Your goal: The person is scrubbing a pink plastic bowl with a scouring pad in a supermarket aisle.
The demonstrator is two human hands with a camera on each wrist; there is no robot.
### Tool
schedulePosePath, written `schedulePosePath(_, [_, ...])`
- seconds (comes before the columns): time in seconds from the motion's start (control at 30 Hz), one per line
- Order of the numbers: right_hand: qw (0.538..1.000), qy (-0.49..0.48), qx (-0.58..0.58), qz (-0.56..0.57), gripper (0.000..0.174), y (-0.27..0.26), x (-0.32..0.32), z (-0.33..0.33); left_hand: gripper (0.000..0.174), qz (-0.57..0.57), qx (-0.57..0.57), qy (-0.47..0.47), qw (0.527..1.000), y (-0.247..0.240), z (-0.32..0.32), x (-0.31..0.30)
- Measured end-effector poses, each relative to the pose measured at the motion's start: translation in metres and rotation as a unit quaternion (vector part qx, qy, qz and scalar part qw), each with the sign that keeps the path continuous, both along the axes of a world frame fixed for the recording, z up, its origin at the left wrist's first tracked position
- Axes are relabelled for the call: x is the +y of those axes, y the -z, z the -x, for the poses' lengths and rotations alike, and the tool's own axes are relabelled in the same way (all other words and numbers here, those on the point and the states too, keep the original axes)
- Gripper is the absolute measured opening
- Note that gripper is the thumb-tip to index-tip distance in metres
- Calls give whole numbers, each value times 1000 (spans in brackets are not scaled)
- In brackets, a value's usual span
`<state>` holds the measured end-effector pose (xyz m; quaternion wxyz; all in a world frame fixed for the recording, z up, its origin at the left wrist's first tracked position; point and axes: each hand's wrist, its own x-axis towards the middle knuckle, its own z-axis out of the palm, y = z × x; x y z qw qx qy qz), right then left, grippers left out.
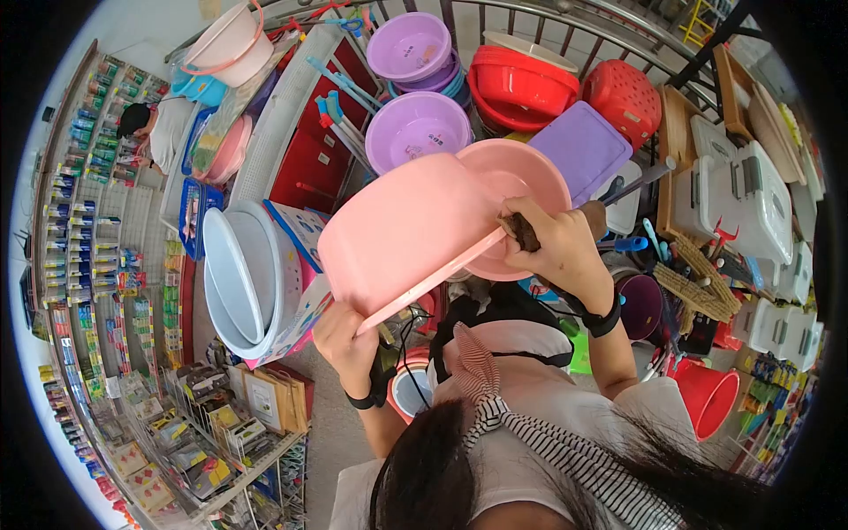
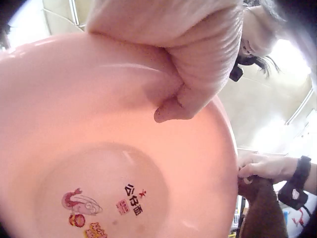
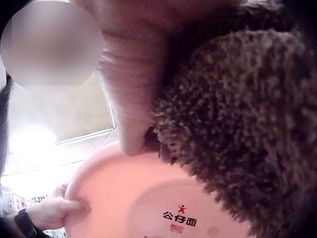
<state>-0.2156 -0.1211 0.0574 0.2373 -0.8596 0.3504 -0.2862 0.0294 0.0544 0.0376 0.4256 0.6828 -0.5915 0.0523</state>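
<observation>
A pink plastic basin (image 1: 397,221) is tipped up on its side in front of the person, its outer wall toward the head camera. My left hand (image 1: 346,344) grips its rim at the near left, with the thumb lying on the inner wall in the left wrist view. Printed characters (image 2: 132,200) and a cartoon mark the basin's inside bottom. At the basin's right end, my right hand (image 1: 565,252) pinches a fuzzy brown cloth (image 3: 237,109) between thumb and fingers, close to the rim. A second pink basin (image 1: 539,168) shows behind the first one.
Purple basins (image 1: 420,132) and red basins (image 1: 530,84) stand stacked at the back. Pale blue tubs (image 1: 234,274) are on the left, lidded clear boxes (image 1: 751,203) on the right. Shelves of small goods (image 1: 97,221) line the far left, with another person (image 1: 168,132) beside them.
</observation>
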Motion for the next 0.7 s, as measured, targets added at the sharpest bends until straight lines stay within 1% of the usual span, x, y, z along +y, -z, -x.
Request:
schedulePosePath(0.07, [1000,-6,-7,19,39,1,1,-1,26,5,-12,-6,1000,0,-4,-5])
schedulePosePath(0.13, [998,1,38,49,37,-1,3,-1,18,4,-80,-43,996,-3,-6,-14])
schedulePosePath(0.17, [998,0,39,49,37,-1,4,-2,18,4,-78,-44,996,-6,-3,-18])
schedulePosePath(0.23, [998,16,25,47,33,-1,10,-7,17,-51,-101,-102,988,-11,9,-27])
schedulePosePath(0.27, [998,12,27,49,33,-2,14,-11,17,-50,-99,-105,988,-10,13,-30])
schedulePosePath(0.33, [1000,4,-24,2,30,1,25,-21,18,-37,-89,-65,993,-6,24,-38])
schedulePosePath(0.37, [1000,-9,7,17,26,11,34,-28,19,-42,-95,-60,993,-5,40,-45])
schedulePosePath(0.4, [999,-18,11,35,27,11,39,-34,19,-42,-94,-59,993,-3,45,-48])
schedulePosePath(0.47, [999,-36,-31,20,27,16,51,-41,20,-85,-59,-9,995,0,50,-50])
schedulePosePath(0.5, [999,-36,-30,21,27,15,54,-45,21,-56,-31,-32,997,4,49,-51])
schedulePosePath(0.57, [995,-28,-91,42,22,10,56,-49,19,-60,-13,-47,997,-2,48,-47])
schedulePosePath(0.6, [995,-28,-89,42,22,9,56,-48,17,-64,5,-63,996,-5,48,-45])
schedulePosePath(0.67, [998,-15,-48,39,18,6,54,-45,18,-51,6,-68,996,-5,46,-45])
schedulePosePath(0.7, [999,2,-18,41,22,5,50,-41,18,-43,32,-88,995,-4,41,-41])
